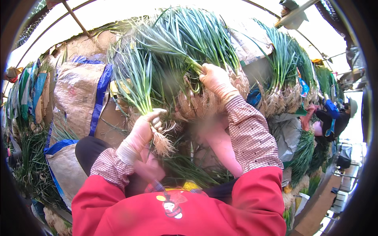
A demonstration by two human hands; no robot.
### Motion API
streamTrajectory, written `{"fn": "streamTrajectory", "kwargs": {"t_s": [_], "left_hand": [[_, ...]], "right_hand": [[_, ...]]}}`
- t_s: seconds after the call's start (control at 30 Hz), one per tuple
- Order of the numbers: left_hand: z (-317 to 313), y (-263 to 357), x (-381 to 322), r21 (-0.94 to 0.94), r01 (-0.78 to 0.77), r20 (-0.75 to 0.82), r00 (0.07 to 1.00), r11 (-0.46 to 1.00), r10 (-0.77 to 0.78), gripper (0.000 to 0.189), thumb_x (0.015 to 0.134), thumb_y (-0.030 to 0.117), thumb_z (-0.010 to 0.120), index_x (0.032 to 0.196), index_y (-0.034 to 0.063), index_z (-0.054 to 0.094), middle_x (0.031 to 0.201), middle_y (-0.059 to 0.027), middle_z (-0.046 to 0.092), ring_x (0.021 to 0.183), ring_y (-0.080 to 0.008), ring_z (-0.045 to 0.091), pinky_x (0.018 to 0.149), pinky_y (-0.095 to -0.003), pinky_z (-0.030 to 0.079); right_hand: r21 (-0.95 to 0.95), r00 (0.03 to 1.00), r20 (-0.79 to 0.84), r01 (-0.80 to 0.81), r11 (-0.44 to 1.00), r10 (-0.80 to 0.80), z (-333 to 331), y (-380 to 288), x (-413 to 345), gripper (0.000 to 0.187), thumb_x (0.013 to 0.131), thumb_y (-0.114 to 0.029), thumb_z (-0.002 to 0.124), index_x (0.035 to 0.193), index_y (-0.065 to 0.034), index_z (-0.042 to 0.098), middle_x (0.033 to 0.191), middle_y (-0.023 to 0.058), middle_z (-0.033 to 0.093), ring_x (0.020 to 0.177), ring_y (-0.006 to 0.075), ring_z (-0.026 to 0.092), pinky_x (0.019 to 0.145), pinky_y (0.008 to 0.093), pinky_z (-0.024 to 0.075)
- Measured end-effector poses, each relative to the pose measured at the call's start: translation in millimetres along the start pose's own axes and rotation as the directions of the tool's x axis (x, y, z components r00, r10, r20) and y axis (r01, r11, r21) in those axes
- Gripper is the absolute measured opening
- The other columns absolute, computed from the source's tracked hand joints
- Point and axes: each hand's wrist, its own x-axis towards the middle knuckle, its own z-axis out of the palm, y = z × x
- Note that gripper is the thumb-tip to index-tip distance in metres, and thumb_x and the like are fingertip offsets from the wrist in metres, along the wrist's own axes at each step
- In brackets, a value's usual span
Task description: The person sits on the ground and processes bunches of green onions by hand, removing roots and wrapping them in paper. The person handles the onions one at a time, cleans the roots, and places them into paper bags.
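Observation:
My left hand (pixel 144 126), in a pale glove, is closed round the stems of a small bunch of green onions (pixel 141 97); the stringy roots hang below the fist and the leaves point up and left. Farther forward and to the right, my right hand (pixel 217 79), gloved too, grips the lower stems of other green onions (pixel 186 57), whose leaves reach up and left over a large pile. That pile of green onions (pixel 203 35) lies in front of me, its tangled pale roots (pixel 200 103) towards me. Haze on the view blurs part of the middle.
Woven plastic sacks with blue edges (pixel 78 94) lie at the left. More bundled green onions (pixel 283 67) stretch along the right, where a person in dark clothes (pixel 335 118) sits. Loose green leaves (pixel 189 171) lie near my pink boots (pixel 223 147). A metal pole (pixel 75 17) slants at the upper left.

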Motion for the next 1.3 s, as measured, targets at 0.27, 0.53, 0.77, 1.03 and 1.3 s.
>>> {"fn": "streamTrajectory", "kwargs": {"t_s": [0.27, 0.53, 0.77, 1.03, 1.3], "left_hand": [[-3.9, -0.3, 8.9, -0.016, 0.009, 0.012, 1.0, 1.0, -0.009, 0.022, 0.092, 0.017, 0.056, 0.106, 0.0012, 0.064, 0.062, 0.0075, 0.033, 0.053, -0.0066, 0.032, 0.05, -0.0226, 0.03], [-9.3, 2.4, 3.4, -0.052, 0.013, -0.003, 1.0, 0.999, -0.013, 0.025, 0.093, 0.016, 0.055, 0.109, -0.0014, 0.062, 0.06, 0.0072, 0.031, 0.052, -0.0072, 0.031, 0.05, -0.0239, 0.031], [-0.4, 2.4, 3.2, -0.032, -0.017, 0.005, 1.0, 0.999, 0.017, 0.023, 0.094, 0.019, 0.055, 0.107, 0.0019, 0.064, 0.06, 0.0087, 0.029, 0.051, -0.0058, 0.031, 0.05, -0.023, 0.031], [-3.1, 0.1, 3.6, -0.054, -0.028, 0.008, 1.0, 0.998, 0.028, 0.024, 0.092, 0.015, 0.056, 0.108, -0.0026, 0.063, 0.066, 0.007, 0.038, 0.054, -0.0059, 0.033, 0.05, -0.0219, 0.029], [-7.7, 1.8, -10.9, 0.449, -0.132, -0.114, 0.973, 0.884, 0.203, 0.025, 0.091, 0.021, 0.064, 0.107, 0.0023, 0.065, 0.081, -0.0047, 0.067, 0.053, -0.0095, 0.059, 0.04, -0.0196, 0.042]], "right_hand": [[-0.021, 0.973, 0.22, -0.069, 0.997, 0.072, 4.7, -28.2, 0.6, 0.022, 0.086, -0.023, 0.056, 0.095, -0.0063, 0.067, 0.094, 0.0153, 0.067, 0.092, 0.0311, 0.066, 0.083, 0.0417, 0.0513], [0.365, 0.773, -0.634, 0.267, 0.892, 0.028, -139.0, 133.3, -74.5, 0.032, 0.095, -0.01, 0.054, 0.127, -0.0081, 0.059, 0.123, 0.0081, 0.062, 0.098, 0.0178, 0.063, 0.083, 0.0309, 0.0526], [-0.626, 0.76, -0.436, -0.641, 0.445, 0.481, -215.7, 161.0, -91.1, 0.05, 0.089, -0.021, 0.062, 0.137, -0.0138, 0.049, 0.124, 0.0168, 0.059, 0.104, 0.0333, 0.062, 0.091, 0.0406, 0.0496], [0.025, 0.852, 0.522, -0.059, 0.998, 0.037, 45.7, -58.2, -85.8, 0.039, 0.09, -0.039, 0.057, 0.104, -0.0049, 0.067, 0.103, 0.0157, 0.069, 0.1, 0.0311, 0.064, 0.09, 0.04, 0.0485], [0.513, 0.87, 0.291, 0.208, 0.833, -0.397, 86.3, -94.5, -114.8, 0.028, 0.091, -0.034, 0.055, 0.085, -0.0095, 0.068, 0.083, 0.0162, 0.068, 0.081, 0.035, 0.066, 0.071, 0.045, 0.0507]]}}
